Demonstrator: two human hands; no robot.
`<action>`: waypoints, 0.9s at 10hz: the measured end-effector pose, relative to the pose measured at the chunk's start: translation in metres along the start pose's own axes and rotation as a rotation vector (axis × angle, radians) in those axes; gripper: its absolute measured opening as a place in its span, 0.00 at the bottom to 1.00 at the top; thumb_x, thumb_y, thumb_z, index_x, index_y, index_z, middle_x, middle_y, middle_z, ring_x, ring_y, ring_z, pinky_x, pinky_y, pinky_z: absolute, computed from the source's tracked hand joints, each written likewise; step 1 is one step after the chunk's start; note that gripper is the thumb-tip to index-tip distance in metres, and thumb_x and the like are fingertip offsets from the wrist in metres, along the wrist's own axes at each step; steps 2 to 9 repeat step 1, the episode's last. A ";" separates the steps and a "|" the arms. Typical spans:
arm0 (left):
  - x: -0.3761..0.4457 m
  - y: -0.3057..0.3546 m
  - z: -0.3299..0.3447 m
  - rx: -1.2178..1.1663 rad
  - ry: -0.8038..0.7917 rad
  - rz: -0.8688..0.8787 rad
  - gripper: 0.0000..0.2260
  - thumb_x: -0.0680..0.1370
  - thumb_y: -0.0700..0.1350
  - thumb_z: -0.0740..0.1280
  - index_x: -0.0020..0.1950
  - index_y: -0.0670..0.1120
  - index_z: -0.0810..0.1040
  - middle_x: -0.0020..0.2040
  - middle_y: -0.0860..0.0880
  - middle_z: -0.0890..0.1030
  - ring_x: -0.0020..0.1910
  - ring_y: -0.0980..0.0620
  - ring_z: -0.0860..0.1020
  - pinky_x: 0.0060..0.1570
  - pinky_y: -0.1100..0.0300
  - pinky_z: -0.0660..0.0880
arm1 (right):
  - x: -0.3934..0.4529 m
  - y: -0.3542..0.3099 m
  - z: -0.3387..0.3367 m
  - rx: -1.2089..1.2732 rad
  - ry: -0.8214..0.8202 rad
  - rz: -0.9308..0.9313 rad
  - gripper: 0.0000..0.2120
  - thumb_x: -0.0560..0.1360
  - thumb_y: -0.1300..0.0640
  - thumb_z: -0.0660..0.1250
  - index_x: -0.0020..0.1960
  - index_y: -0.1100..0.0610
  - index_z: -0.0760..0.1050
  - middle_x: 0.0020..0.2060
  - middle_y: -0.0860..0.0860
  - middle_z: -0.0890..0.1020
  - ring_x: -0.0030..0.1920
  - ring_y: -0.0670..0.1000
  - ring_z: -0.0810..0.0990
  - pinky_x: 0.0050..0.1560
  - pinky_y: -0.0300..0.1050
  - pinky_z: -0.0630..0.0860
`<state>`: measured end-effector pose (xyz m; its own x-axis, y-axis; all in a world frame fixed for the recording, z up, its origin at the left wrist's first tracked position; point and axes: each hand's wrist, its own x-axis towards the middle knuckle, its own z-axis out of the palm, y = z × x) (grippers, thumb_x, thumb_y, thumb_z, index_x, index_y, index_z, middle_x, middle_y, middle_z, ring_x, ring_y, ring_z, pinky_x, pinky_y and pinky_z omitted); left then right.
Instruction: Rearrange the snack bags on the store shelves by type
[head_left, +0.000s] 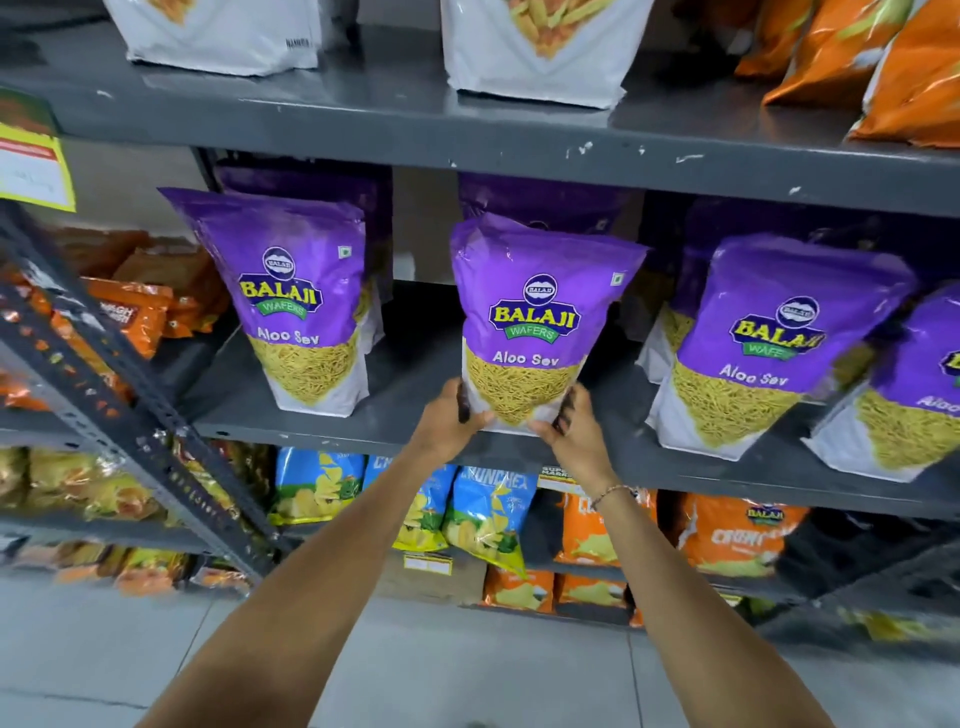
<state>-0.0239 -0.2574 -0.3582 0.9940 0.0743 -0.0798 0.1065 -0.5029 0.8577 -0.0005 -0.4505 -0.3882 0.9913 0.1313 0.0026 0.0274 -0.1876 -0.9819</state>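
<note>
A purple Balaji Aloo Sev bag (535, 317) stands upright at the middle of the grey shelf (405, 395). My left hand (452, 421) grips its lower left corner and my right hand (576, 426) grips its lower right corner. A second purple Aloo Sev bag (296, 296) stands to the left, and a third Aloo Sev bag (769, 343) to the right, with another one cut off at the frame's right edge. More purple bags stand behind them in shadow.
White bags (540, 47) and orange bags (883, 57) sit on the shelf above. Blue chip bags (483, 514) and orange chip bags (727, 535) fill the shelf below. A slanted grey metal post (119, 395) crosses at left, with orange packets (130, 306) behind it.
</note>
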 end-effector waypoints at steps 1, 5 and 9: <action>-0.023 0.001 -0.001 0.039 0.017 0.020 0.24 0.76 0.47 0.66 0.69 0.42 0.64 0.64 0.44 0.76 0.62 0.48 0.75 0.52 0.66 0.66 | -0.034 -0.001 0.013 -0.072 0.241 -0.070 0.31 0.73 0.55 0.70 0.71 0.57 0.61 0.66 0.54 0.72 0.65 0.49 0.73 0.63 0.45 0.73; -0.023 0.001 -0.001 0.039 0.017 0.020 0.24 0.76 0.47 0.66 0.69 0.42 0.64 0.64 0.44 0.76 0.62 0.48 0.75 0.52 0.66 0.66 | -0.034 -0.001 0.013 -0.072 0.241 -0.070 0.31 0.73 0.55 0.70 0.71 0.57 0.61 0.66 0.54 0.72 0.65 0.49 0.73 0.63 0.45 0.73; -0.023 0.001 -0.001 0.039 0.017 0.020 0.24 0.76 0.47 0.66 0.69 0.42 0.64 0.64 0.44 0.76 0.62 0.48 0.75 0.52 0.66 0.66 | -0.034 -0.001 0.013 -0.072 0.241 -0.070 0.31 0.73 0.55 0.70 0.71 0.57 0.61 0.66 0.54 0.72 0.65 0.49 0.73 0.63 0.45 0.73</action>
